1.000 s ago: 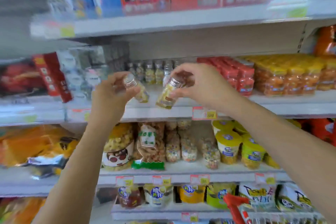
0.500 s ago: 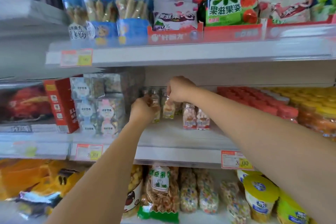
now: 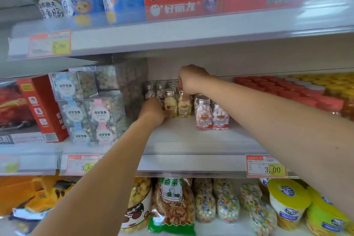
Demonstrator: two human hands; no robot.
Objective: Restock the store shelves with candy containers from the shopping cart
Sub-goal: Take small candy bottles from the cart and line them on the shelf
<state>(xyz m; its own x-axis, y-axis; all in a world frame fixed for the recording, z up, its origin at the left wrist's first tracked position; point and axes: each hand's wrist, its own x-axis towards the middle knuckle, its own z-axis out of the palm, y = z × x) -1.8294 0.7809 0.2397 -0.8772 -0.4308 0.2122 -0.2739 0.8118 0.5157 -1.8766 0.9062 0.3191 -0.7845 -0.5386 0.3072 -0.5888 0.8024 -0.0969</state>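
Two small clear candy bottles with silver caps and yellow sweets stand side by side on the middle shelf. My left hand grips the left yellow bottle at its lower side. My right hand reaches from above and pinches the top of the right yellow bottle. Two pink candy bottles stand just to the right. More silver-capped bottles stand in rows behind. The shopping cart is out of view.
Clear cube boxes of sweets and a red box stand to the left. Red-capped jars fill the shelf to the right. The upper shelf edge hangs close above my hands. Bagged snacks and yellow tubs sit below.
Both hands have carried the yellow bottles from in front of the shelf deep onto it and set them upright in front of the rows. The view has moved closer and upward.
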